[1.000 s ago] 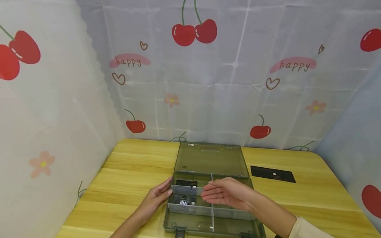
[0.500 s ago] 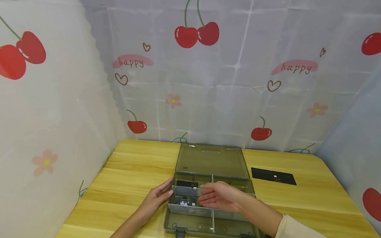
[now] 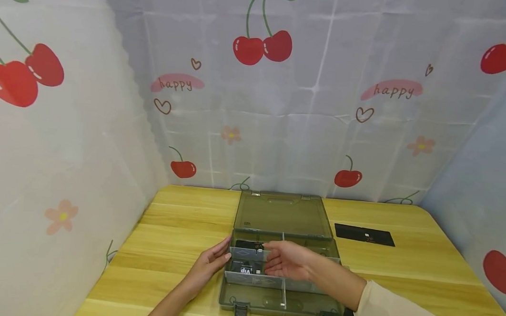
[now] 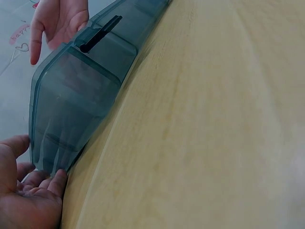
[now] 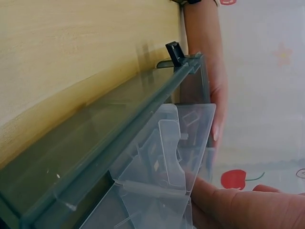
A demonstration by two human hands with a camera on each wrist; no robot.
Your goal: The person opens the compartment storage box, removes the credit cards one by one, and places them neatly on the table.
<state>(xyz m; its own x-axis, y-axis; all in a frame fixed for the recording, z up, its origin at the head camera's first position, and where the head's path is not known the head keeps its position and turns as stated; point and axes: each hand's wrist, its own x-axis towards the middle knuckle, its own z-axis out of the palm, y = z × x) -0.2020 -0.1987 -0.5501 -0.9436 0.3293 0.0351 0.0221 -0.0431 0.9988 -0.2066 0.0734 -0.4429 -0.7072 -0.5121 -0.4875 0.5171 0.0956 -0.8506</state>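
An olive-green translucent organizer box (image 3: 251,307) lies with its lid (image 3: 282,212) folded back. In the head view, my left hand (image 3: 206,267) rests against its left wall, fingers along the side and thumb at the rim. My right hand (image 3: 290,261) is over the middle of the box with loosely bent fingers. Its index fingertip reaches the black VIP card (image 3: 245,244) in the back left compartment; I cannot tell whether they touch. Another black VIP card (image 3: 238,268) lies in the middle left compartment, beside the lower fingers. No held item shows in either hand.
Clear plastic dividers (image 5: 164,143) stand upright inside the box. Black cards (image 3: 365,234), seemingly two side by side, lie on the wooden table (image 3: 176,225) right of the lid. Dark latches (image 3: 240,312) hang at the box's front. A cherry-print curtain (image 3: 281,107) encloses the table.
My right hand has moved left across the box, its fingertips now nearer the cards in the left compartments. The left hand stays at the left wall. The view has shifted slightly.
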